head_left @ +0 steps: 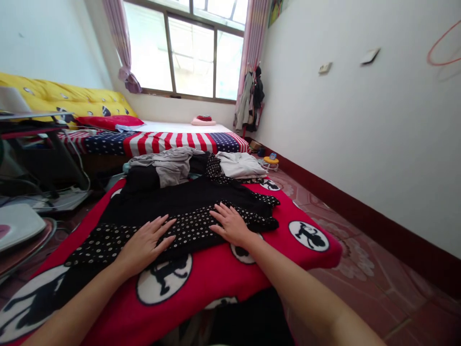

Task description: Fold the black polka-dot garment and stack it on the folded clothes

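Note:
A black garment with a white-dotted trim [194,211] lies spread on a red blanket printed with black-and-white round figures [288,240]. My left hand [146,244] rests flat on the dotted band at the garment's near edge, fingers stretched out. My right hand [230,223] also lies flat on the dotted band, a little further right, fingers spread. Neither hand grips anything.
Grey clothes [169,166] and a white piece [239,164] lie heaped behind the garment. Beyond is a bed with a stars-and-stripes cover [165,142] and a red pillow [108,121]. A folding table [32,120] stands left. Tiled floor [360,269] and a white wall run along the right.

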`<move>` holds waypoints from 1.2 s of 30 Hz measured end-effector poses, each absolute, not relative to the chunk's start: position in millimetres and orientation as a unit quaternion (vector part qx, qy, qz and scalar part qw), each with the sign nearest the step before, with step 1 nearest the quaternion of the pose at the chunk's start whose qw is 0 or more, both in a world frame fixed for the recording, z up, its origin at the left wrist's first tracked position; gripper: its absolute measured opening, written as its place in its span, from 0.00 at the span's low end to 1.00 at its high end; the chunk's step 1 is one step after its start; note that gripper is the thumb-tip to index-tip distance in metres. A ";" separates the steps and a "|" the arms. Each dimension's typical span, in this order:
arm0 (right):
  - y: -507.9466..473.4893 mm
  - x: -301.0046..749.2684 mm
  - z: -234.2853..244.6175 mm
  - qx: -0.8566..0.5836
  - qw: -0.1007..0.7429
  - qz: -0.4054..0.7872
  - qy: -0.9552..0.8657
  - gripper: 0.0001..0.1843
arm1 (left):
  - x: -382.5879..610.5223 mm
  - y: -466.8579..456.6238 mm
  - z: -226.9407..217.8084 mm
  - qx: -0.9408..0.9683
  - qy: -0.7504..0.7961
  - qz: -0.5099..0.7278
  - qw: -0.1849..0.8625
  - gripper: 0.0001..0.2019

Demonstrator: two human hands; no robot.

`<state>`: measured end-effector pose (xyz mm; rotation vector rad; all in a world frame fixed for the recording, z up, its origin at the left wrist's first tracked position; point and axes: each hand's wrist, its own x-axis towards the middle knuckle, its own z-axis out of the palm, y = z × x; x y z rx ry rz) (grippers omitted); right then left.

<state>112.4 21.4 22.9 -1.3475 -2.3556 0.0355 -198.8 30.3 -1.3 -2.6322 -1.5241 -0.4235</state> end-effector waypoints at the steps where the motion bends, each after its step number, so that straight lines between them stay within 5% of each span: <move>1: 16.3 120.2 27.1 -0.475 0.244 0.030 -0.845 0.23 | -199.9 30.6 -3.9 -0.858 -0.492 -0.142 0.039 0.29; 7: -12.1 211.2 44.4 -0.561 0.451 0.012 -0.694 0.09 | -201.9 30.9 -10.0 -0.858 -0.475 -0.196 0.033 0.29; 14: -22.6 267.6 35.3 -0.648 0.351 0.149 -0.659 0.12 | -131.9 27.4 28.2 -0.868 -0.394 -0.298 -0.051 0.21; 18: -24.6 252.8 27.7 -0.626 0.428 0.055 -0.649 0.08 | -47.8 23.0 44.9 -0.904 -0.312 -0.287 -0.058 0.18; 22: -28.0 239.1 16.7 -0.606 0.484 -0.056 -0.629 0.09 | 18.1 25.1 46.6 -0.893 -0.332 -0.300 -0.050 0.31; 27: -33.2 235.5 12.9 -0.591 0.493 -0.036 -0.638 0.09 | 44.5 38.0 44.1 -0.872 -0.376 -0.313 -0.036 0.15; 32: -28.5 229.5 23.6 -0.621 0.426 0.036 -0.657 0.26 | 42.2 42.9 50.7 -0.832 -0.383 -0.398 -0.052 0.15; 36: -12.0 222.0 27.9 -0.682 0.410 -0.015 -0.606 0.08 | 40.3 40.6 54.0 -0.818 -0.374 -0.433 -0.063 0.13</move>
